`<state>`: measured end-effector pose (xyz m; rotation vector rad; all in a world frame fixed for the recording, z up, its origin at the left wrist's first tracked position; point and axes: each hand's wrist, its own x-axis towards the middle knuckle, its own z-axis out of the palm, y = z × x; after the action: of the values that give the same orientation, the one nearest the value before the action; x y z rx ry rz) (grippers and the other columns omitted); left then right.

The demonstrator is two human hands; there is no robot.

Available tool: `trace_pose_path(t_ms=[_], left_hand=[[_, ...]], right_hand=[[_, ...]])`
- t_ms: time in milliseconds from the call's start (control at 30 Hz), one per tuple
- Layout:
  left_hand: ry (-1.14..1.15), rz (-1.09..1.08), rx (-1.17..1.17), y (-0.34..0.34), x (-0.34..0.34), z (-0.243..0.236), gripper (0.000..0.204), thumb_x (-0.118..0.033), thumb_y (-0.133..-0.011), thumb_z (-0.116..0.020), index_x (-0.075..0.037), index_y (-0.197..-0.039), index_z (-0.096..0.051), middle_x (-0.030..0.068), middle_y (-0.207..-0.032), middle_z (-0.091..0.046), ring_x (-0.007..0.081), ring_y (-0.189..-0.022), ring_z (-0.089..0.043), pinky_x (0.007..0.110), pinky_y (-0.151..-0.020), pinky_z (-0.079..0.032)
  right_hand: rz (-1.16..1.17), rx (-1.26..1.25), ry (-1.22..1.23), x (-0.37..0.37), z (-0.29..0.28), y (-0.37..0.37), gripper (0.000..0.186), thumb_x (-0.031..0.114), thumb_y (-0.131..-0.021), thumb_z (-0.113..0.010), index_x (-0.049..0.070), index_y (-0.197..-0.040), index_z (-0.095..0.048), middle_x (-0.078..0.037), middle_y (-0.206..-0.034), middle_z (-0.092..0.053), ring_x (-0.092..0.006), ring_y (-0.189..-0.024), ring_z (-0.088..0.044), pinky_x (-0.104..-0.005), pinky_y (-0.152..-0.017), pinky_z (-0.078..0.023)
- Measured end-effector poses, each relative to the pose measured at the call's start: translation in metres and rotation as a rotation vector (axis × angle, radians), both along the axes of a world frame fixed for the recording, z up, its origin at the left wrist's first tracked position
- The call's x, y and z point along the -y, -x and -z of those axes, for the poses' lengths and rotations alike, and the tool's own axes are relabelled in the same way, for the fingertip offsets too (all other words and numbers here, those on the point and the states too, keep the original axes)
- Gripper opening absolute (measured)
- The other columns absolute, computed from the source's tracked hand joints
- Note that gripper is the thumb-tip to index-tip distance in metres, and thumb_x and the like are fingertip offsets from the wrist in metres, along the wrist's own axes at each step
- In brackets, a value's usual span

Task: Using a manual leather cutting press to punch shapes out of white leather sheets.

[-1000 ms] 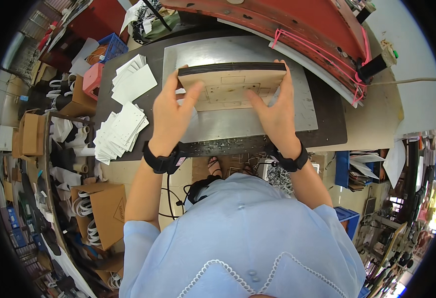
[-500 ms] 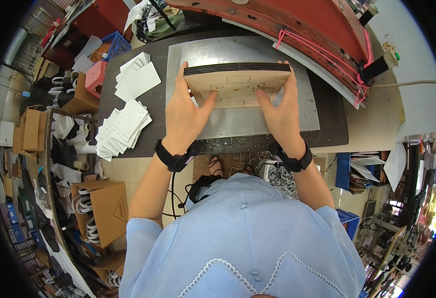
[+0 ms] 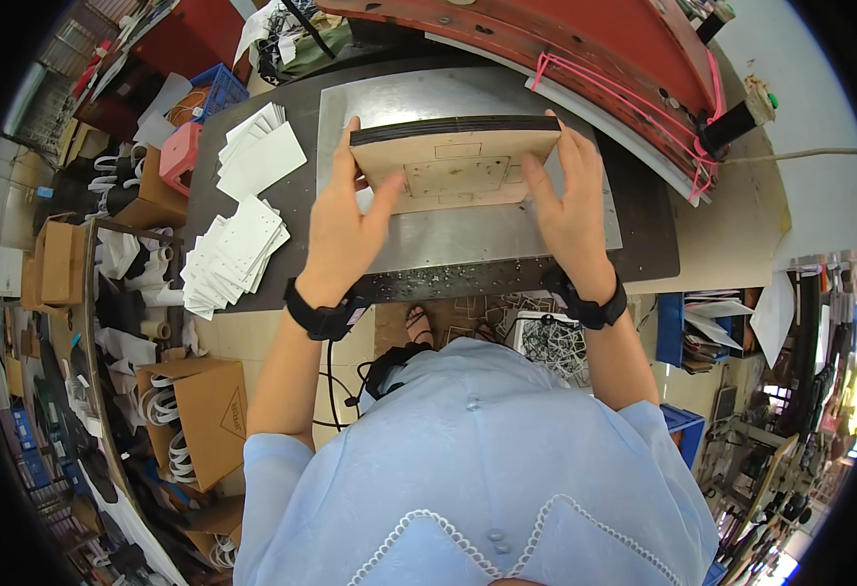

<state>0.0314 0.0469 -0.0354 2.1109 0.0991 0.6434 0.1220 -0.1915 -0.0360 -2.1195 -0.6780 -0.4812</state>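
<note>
A tan wooden die board (image 3: 458,174) with dark edges and rectangular lines cut into its face stands tilted up over the metal plate (image 3: 409,244). My left hand (image 3: 347,225) grips its left edge, thumb in front and fingers behind. At the opposite edge, my right hand (image 3: 575,200) has its fingers along the side and its thumb by the face. Whether that thumb presses on the wood is hard to tell. What lies behind the board is hidden. Both wrists wear black straps.
White card pieces lie in a fanned pile (image 3: 233,254) and a second stack (image 3: 262,151) left on the dark table (image 3: 350,88). A red machine beam (image 3: 546,44) with pink cord crosses the far right. Small scraps dot the table's front edge. A bin of white offcuts (image 3: 556,347) stands below.
My hands have spread slightly apart on the board, and the right thumb has slid toward the right edge. The board sits slightly farther left and higher in view.
</note>
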Motion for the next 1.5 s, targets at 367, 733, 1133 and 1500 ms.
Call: trace_pose_path(t_ms=[367,733,1133,1500], left_hand=[[-0.207,0.18,0.015,0.077,0.004,-0.019,0.039,0.005,-0.074,-0.075,0.0,-0.111,-0.066,0.0154,-0.105,-0.069,0.0255,-0.088,-0.067,0.032,-0.075,-0.053],[-0.489,0.106,0.115,-0.007,-0.027,0.003,0.031,0.003,-0.085,-0.066,0.0,-0.115,-0.058,0.017,-0.121,-0.066,0.0357,-0.102,-0.067,0.036,-0.082,-0.056],[-0.579,0.364,-0.074,0.084,0.003,-0.04,0.037,0.005,-0.073,-0.07,0.003,-0.109,-0.061,0.019,-0.115,-0.065,0.0353,-0.096,-0.067,0.037,-0.078,-0.056],[-0.572,0.307,-0.023,0.07,0.016,-0.037,0.031,0.003,-0.079,-0.067,0.001,-0.109,-0.061,0.0153,-0.111,-0.067,0.0307,-0.085,-0.067,0.034,-0.069,-0.056]], right_hand=[[-0.314,-0.814,-0.418,0.056,-0.014,0.048,0.038,0.03,-0.101,-0.056,0.002,-0.127,-0.058,-0.005,-0.087,-0.066,-0.011,-0.081,-0.063,-0.0262,-0.074,-0.051],[-0.362,-0.598,-0.441,0.01,-0.007,-0.008,0.048,0.014,-0.092,-0.07,0.002,-0.134,-0.049,-0.009,-0.117,-0.06,-0.0119,-0.101,-0.058,-0.0283,-0.086,-0.048],[-0.217,-0.759,-0.159,0.073,-0.025,0.076,0.038,0.011,-0.088,-0.074,0.003,-0.122,-0.061,0.001,-0.087,-0.062,-0.0034,-0.077,-0.051,-0.0206,-0.067,-0.043],[-0.245,-0.767,-0.433,0.074,-0.005,0.066,0.038,0.009,-0.09,-0.072,0.004,-0.126,-0.06,0.005,-0.091,-0.054,-0.0029,-0.077,-0.047,-0.0203,-0.065,-0.04]])
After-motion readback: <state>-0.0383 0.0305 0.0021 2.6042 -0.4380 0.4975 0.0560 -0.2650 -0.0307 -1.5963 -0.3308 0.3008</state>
